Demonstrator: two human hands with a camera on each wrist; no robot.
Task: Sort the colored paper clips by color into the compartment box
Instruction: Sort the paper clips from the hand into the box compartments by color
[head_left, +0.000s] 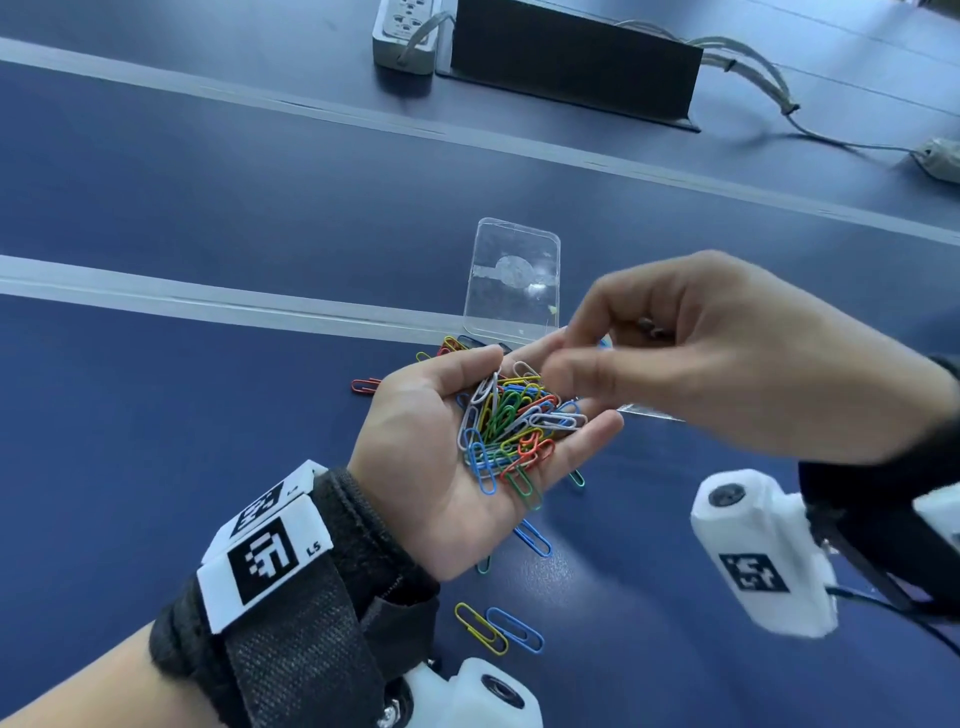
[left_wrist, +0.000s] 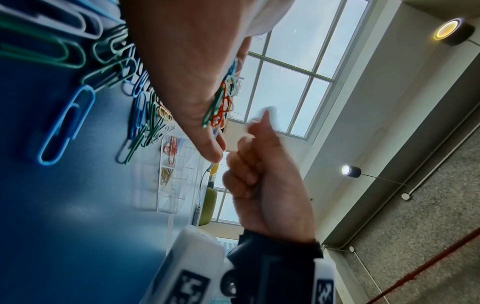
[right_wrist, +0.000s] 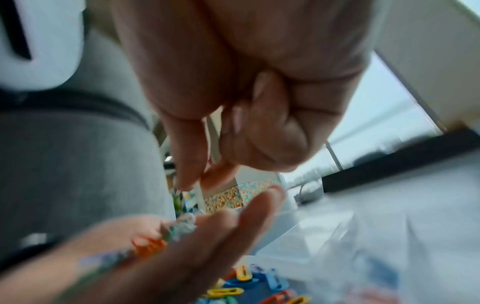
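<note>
Together, our two hands meet above the blue bench (head_left: 208, 218). Our left hand (head_left: 441, 457) lies palm up, fingers relaxed, cradling a heap of paper clips (head_left: 514, 431), too tangled to count. Our right hand (head_left: 701, 358) hovers over it, fingertips pinched; holding what, we cannot tell. One clear compartment box (head_left: 511, 283) sits just behind, with loose clips scattered around it.

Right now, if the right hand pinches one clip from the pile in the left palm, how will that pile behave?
The pile of clips is loose, interlocked wire, so neighbours will probably snag and lift too. Clips overhang the left hand, so some may slide off. They look light and stiff; the right hand likely needs a fingertip pinch.
</note>
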